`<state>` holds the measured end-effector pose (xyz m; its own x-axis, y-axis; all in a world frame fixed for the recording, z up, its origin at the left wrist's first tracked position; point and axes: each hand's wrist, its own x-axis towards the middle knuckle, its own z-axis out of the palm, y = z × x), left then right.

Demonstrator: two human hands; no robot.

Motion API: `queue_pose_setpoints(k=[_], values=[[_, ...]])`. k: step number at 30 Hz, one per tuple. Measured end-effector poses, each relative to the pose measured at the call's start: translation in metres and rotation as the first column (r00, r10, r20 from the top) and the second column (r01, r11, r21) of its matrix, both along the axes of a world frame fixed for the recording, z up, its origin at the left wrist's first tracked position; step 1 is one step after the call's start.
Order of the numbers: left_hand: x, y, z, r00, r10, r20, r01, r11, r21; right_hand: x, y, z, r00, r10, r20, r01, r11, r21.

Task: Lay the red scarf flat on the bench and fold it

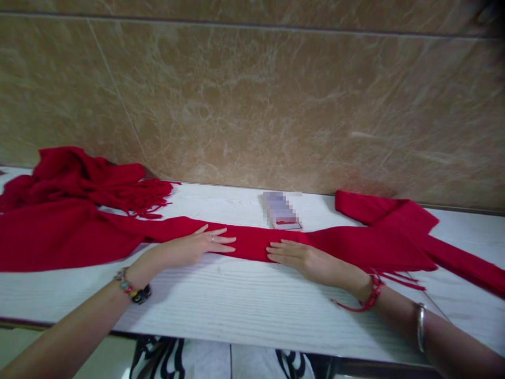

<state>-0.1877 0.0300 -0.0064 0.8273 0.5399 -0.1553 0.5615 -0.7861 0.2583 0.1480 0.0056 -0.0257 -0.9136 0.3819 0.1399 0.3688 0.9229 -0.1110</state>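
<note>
A long red scarf [252, 242] lies stretched across the white table, folded into a narrow band in the middle. My left hand [201, 245] rests flat on the band, its fingers spread and pointing right. Opposite it, my right hand [303, 258] presses flat on the same band with fingers extended to the left. A strip of red cloth shows between the two sets of fingertips. Toward the right, the scarf widens and ends in a fringe [406, 280] beside my right wrist. On the left it spreads into a broad, loose part [59, 239].
A heap of red fringed cloth [79, 176] sits at the back left. Another folded red cloth [390, 210] lies at the back right. Behind the band is a small flat box [282, 210], partly blurred. The white table [221, 305] meets a brown marbled wall [252, 105].
</note>
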Motion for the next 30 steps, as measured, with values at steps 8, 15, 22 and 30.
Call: queue_pose_setpoints(k=[8, 15, 22, 30], values=[[0.017, -0.013, 0.006, 0.992, 0.125, 0.026, -0.127, 0.988, 0.09, -0.002, -0.004, 0.007, 1.0, 0.009, -0.015, -0.01, 0.998, -0.06], [0.039, -0.011, -0.003, 0.996, 0.084, 0.017, -0.085, 0.97, 0.228, -0.013, -0.007, 0.014, 0.997, -0.058, -0.048, 0.055, 0.997, -0.061], [0.041, -0.006, -0.007, 0.993, 0.09, -0.073, -0.076, 0.98, 0.184, -0.017, -0.013, 0.014, 0.985, -0.144, 0.099, 0.154, 0.982, -0.106], [0.037, -0.008, -0.016, 0.98, 0.194, -0.049, -0.179, 0.959, 0.221, -0.062, -0.014, 0.007, 0.932, -0.359, -0.043, 0.36, 0.932, 0.031]])
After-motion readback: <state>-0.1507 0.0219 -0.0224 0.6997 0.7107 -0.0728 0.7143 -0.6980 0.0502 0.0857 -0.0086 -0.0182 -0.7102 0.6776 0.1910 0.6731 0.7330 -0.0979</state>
